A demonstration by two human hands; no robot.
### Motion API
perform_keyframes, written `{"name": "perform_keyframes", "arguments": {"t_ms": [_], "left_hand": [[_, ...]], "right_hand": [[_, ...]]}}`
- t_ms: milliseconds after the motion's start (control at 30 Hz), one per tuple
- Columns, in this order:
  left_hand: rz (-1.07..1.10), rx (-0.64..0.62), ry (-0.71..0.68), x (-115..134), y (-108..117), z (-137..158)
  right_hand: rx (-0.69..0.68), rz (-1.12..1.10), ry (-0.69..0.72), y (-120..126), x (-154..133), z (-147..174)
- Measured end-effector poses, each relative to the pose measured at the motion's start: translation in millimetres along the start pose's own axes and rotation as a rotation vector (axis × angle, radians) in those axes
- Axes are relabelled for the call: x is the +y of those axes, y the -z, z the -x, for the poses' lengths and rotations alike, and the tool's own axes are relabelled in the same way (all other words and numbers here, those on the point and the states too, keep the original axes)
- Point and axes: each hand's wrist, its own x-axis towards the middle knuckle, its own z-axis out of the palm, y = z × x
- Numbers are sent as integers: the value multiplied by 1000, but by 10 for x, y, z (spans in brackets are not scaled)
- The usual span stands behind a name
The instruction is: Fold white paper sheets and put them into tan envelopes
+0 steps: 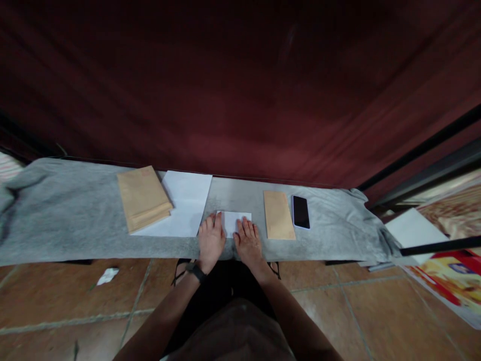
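Note:
A small white folded sheet of paper [232, 224] lies flat on the grey cloth in front of me. My left hand [211, 238] rests on its left edge, fingers stretched out. On its right part lies my right hand [248, 241], palm down with the fingers spread. Left of my hands is a large white paper sheet [188, 200], partly covered by a stack of brown envelopes [143, 195]. To the right a single brown envelope [278, 215] lies by itself.
A phone [301, 212] with a dark screen lies just right of the single envelope. The grey cloth [75, 210] covers a long narrow surface against a dark red panel [225, 100]. A red and yellow package [456, 281] is at far right; a crumpled white scrap [107, 276] lies on the tiled floor.

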Motion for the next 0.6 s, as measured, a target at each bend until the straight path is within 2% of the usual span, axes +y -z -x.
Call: {"name": "perform_keyframes", "arguments": {"t_ms": [100, 167, 300, 600], "left_hand": [[29, -94, -216, 83, -117, 77], [36, -190, -299, 115, -216, 129], [-22, -220, -322, 76, -305, 192], [-222, -104, -314, -185, -219, 219]], "right_hand": [[-47, 12, 8, 12, -6, 3], [-73, 18, 26, 16, -4, 11], [-56, 29, 42, 13, 27, 43], [64, 92, 16, 19, 176, 161]]}}
